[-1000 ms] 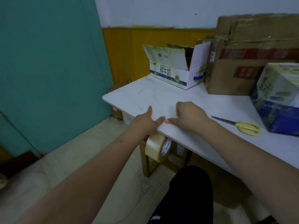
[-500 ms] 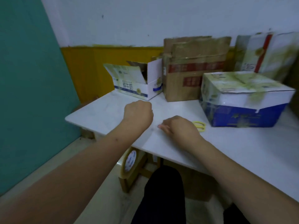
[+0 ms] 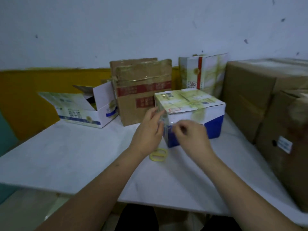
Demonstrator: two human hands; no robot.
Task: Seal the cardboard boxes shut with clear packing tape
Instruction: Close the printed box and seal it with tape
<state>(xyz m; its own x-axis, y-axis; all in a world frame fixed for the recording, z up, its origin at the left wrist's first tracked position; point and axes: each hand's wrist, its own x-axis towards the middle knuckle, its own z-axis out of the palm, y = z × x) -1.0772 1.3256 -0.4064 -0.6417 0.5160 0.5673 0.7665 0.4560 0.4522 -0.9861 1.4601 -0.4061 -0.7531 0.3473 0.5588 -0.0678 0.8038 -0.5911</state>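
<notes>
Both hands work at the near corner of the white-and-blue box [image 3: 191, 104], which sits on the white worktop [image 3: 66, 155] w/ its flaps closed. Left grip [image 3: 148, 130]: fingers fairly straight, laid against the box's left face at the corner, w/ a clear glossy strip of packing tape [image 3: 164, 120] running down that edge between the 2 hands. Right grip [image 3: 191, 137]: fingers curled, thumb & forefinger pinched at the tape on the box's front face; motion blur hides just how much it holds.

Box top carries pale green print, a red-outlined label & small dark text, too blurred to read.

Just below the left grip, the yellow scissor handles [image 3: 158, 155] lie on the worktop, blades hidden under the wrist.

Beyond the left grip: an open white carton [image 3: 86, 110] w/ blue stripe & round logo, text unreadable. Behind the grips: brown cardboard box [image 3: 141, 90] w/ red printed bands, characters illegible, old tape across it. Beyond the right grip: upright white-green carton [image 3: 203, 72] w/ red stripe. Right of the right grip: 2 large brown boxes [image 3: 260, 97], the nearer w/ a small white label, unreadable.
</notes>
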